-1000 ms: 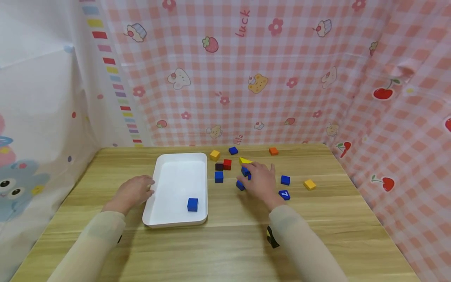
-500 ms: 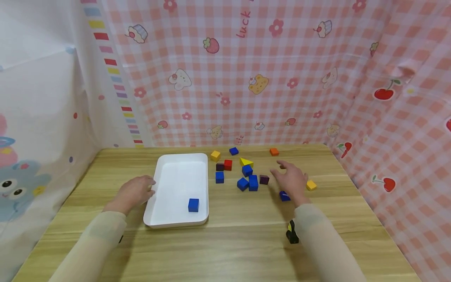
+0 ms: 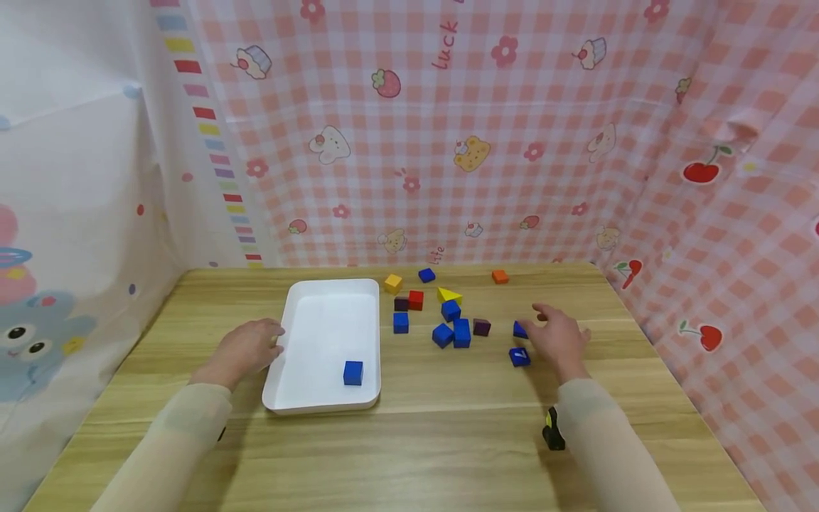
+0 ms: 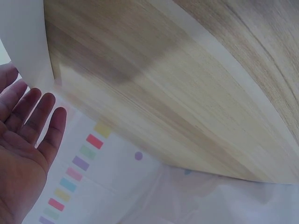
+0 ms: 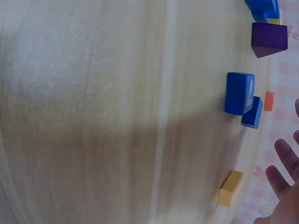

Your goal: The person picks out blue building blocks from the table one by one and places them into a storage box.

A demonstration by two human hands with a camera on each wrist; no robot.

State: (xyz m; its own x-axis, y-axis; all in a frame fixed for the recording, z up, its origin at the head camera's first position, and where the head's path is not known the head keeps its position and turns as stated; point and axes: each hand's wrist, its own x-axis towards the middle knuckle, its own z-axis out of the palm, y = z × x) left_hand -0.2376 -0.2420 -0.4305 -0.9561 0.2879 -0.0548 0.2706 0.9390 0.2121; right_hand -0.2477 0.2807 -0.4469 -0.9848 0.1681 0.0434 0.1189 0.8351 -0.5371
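Note:
My left hand (image 3: pixel 246 350) rests at the left rim of a white tray (image 3: pixel 313 323), its fingers extended against the side. In the left wrist view the left hand (image 4: pixel 23 163) shows its palm, fingers apart at the tray's wall (image 4: pixel 29 42). A blue cube (image 3: pixel 353 373) lies inside the tray's near right corner. My right hand (image 3: pixel 560 341) hovers on the right, fingers spread and holding nothing. By its fingertips is a blue block (image 3: pixel 519 330), partly covered, and nearer me a blue block with a white mark (image 3: pixel 520 357). In the right wrist view a yellow-orange block (image 5: pixel 231 188) appears below these.
Several blue blocks (image 3: pixel 461 333) cluster mid-table beside a dark purple block (image 3: pixel 482 327). Behind them lie a yellow triangle (image 3: pixel 449 296), a red cube (image 3: pixel 416 300) and a yellow-orange cube (image 3: pixel 393 284). An orange block (image 3: pixel 500 276) sits near the patterned cloth (image 3: pixel 409 142).
My right hand has moved right, away from the blue cluster, uncovering a tall blue block and the purple block. It now hides the yellow-orange block at the right. My left hand stays at the tray.

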